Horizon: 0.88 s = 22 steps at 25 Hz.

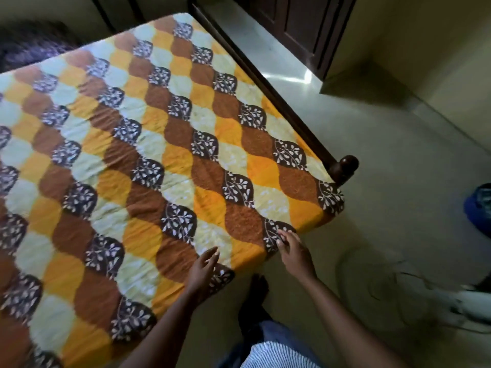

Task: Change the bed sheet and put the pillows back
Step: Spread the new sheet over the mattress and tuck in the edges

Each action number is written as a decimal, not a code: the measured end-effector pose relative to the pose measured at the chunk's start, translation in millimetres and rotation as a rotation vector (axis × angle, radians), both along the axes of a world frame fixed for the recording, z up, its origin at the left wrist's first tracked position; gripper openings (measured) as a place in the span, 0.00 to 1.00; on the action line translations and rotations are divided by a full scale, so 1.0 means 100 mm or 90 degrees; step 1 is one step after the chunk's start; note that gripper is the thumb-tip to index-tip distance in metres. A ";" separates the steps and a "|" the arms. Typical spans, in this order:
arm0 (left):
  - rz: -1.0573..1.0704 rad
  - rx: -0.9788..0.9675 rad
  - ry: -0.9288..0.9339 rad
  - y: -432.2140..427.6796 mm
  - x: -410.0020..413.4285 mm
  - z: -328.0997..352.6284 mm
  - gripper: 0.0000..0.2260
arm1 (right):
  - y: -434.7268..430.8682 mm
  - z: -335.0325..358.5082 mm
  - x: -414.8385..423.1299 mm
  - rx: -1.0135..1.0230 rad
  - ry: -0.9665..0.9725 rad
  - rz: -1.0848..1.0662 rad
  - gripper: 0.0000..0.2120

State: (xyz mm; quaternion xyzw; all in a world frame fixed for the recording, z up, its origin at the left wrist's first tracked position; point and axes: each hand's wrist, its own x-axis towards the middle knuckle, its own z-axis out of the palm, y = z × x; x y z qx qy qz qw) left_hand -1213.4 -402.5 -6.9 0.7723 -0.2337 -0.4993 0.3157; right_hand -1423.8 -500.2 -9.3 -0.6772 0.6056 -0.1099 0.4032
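Patterned sheet [148,160] lies spread over bed. Left hand [203,269] and right hand [291,252], fingers straight, apparently touch its edge, gripping nothing.

Floor: a pale, glossy stone floor [372,160] spreads out to my right.
Light: a bright streak of reflected light [305,75] lies on it beside the cupboard.
Bed frame: a dark wooden bed frame [268,83] ends in a rounded post [345,168].
Cupboard: a dark panelled wooden cupboard [300,22] stands ahead of me.
Wall: a plain cream wall [438,49] on my right.
Clutter: a blue bundle [478,208] at the right edge; below it a blurred white object [470,304] with thin dark cables [385,282].
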 end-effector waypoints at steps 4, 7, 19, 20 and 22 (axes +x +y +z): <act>0.113 -0.008 -0.034 0.99 0.34 0.20 0.15 | 0.52 0.18 0.48 0.036 -0.027 0.150 0.14; 0.183 0.003 -0.024 1.78 0.45 0.30 0.14 | 1.00 0.30 0.85 0.071 -0.037 0.257 0.15; 0.850 -0.048 0.031 5.36 0.31 0.49 0.17 | 3.43 0.53 2.48 0.143 0.095 0.740 0.15; 0.894 -0.057 0.023 5.62 0.29 0.47 0.17 | 3.66 0.51 2.67 0.144 0.109 0.784 0.15; 0.974 -0.051 0.003 6.10 0.27 0.40 0.17 | 4.09 0.42 3.10 0.149 0.130 0.865 0.15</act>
